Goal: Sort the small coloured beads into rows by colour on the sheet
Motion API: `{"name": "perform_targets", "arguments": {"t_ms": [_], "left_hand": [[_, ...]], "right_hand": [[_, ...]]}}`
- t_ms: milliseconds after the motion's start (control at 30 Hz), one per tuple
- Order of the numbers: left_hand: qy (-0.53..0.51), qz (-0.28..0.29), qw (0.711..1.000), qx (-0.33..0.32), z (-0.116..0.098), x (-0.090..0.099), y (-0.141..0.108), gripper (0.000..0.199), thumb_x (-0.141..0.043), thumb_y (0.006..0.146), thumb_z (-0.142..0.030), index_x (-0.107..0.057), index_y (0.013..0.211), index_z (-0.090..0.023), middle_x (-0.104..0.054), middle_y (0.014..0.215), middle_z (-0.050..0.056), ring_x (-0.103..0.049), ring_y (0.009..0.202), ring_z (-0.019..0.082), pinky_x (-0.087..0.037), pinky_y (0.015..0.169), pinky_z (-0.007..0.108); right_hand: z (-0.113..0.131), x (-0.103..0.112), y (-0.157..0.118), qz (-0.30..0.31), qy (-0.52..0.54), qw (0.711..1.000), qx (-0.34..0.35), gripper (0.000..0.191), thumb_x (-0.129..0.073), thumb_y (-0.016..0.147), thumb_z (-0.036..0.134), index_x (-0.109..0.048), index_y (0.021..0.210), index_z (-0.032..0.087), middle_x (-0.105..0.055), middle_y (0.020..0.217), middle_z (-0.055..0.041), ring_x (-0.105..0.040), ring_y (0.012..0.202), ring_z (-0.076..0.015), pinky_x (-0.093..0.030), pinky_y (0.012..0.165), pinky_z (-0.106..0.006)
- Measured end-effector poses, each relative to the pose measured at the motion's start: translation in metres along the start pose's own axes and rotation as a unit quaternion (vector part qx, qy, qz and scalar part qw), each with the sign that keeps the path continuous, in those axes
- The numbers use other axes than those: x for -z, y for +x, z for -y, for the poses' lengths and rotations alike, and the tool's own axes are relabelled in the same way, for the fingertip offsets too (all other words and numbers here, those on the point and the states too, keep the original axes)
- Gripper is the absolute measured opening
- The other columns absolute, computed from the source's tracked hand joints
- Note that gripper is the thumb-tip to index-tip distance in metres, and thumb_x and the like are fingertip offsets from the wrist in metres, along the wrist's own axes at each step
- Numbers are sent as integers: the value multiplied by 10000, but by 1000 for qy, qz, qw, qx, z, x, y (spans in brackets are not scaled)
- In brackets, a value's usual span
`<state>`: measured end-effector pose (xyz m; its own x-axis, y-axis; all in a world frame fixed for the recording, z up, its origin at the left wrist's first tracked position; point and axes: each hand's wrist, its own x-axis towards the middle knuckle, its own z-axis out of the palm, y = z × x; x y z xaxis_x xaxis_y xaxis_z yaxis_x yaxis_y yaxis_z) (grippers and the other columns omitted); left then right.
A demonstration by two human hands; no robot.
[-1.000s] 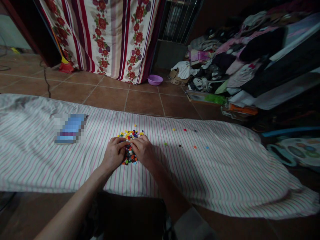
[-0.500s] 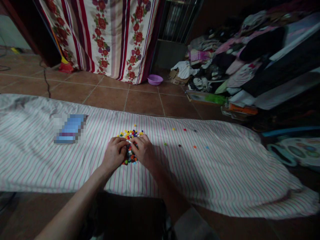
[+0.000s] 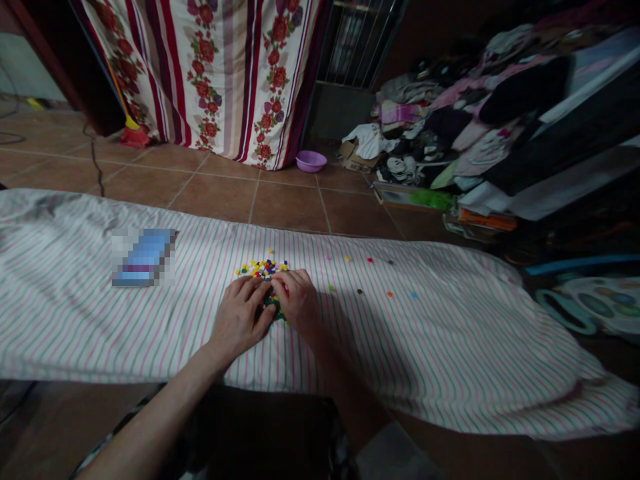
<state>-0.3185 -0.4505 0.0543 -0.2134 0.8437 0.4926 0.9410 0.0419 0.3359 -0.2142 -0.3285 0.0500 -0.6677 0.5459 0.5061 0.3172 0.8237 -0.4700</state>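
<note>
A pile of small coloured pieces (image 3: 263, 268), bead-sized and too small to name exactly, lies on the striped cloth (image 3: 175, 333). My left hand (image 3: 243, 310) rests over the pile's near left side, its fingers spread among the pieces. From the right, my right hand (image 3: 299, 300) meets it with curled fingers; their tips are partly hidden, and I cannot make out what is between them. Right of the hands, single pieces lie apart in two rows, among them a yellow piece (image 3: 348, 259), a red piece (image 3: 370, 260) and an orange piece (image 3: 390, 294).
A blurred-out blue rectangular object (image 3: 145, 257) lies on the cloth at left. Beyond the cloth is a tiled floor with a purple basin (image 3: 311, 161), a floral curtain (image 3: 230, 80) and a red broom (image 3: 135, 137). Clothes (image 3: 450, 113) are heaped at the far right.
My left hand has shifted slightly right and spread over the pile's near part, covering more of it. My right hand has moved a little right, its fingers more curled. The separate pieces stay put.
</note>
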Motion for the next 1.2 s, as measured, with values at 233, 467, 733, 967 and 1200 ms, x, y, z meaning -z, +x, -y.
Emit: {"name": "perform_targets", "arguments": {"t_ms": [233, 467, 733, 967, 1200], "left_hand": [[73, 81, 990, -89, -17, -6, -17, 550, -498, 898, -483, -478, 1383, -225, -415, 1498, 115, -255, 1438, 350, -333, 1134, 560], [114, 51, 987, -105, -13, -19, -25, 494, -500, 909, -393, -509, 1372, -220, -436, 1484, 148, -222, 1458, 348, -354, 1123, 557], [122, 41, 988, -84, -14, -23, -24, 451, -486, 914, -360, -552, 1338, -220, -490, 1446, 131, -285, 1438, 333, -362, 1125, 543], [122, 34, 988, -92, -12, -25, -26, 441, -474, 915, -351, -571, 1316, -196, -499, 1430, 155, -339, 1411, 330, -374, 1115, 548], [89, 20, 992, -83, -11, -27, -25, 442, -497, 895, -364, -570, 1309, -231, -500, 1438, 123, -351, 1406, 326, -376, 1113, 560]], "right_hand": [[0, 17, -12, 33, -21, 999, 18, 241, -438, 983, 221, -656, 882, 202, -700, 876, -46, -566, 845, -199, -416, 825, -335], [-23, 50, -41, 61, -63, 996, 19, 194, -486, 961, 238, -667, 907, 194, -709, 853, -44, -579, 803, -192, -410, 808, -336], [-58, 102, -86, 78, -83, 989, -97, 88, -585, 883, 208, -663, 844, 198, -686, 801, -39, -589, 803, -194, -421, 725, -294], [-74, 115, -105, 90, -59, 992, -62, 120, -580, 910, 224, -688, 861, 211, -725, 860, -32, -597, 821, -185, -418, 783, -321], [-72, 101, -104, 72, -64, 995, -39, 123, -578, 890, 155, -690, 901, 203, -722, 913, -43, -581, 878, -204, -423, 808, -344]]}}
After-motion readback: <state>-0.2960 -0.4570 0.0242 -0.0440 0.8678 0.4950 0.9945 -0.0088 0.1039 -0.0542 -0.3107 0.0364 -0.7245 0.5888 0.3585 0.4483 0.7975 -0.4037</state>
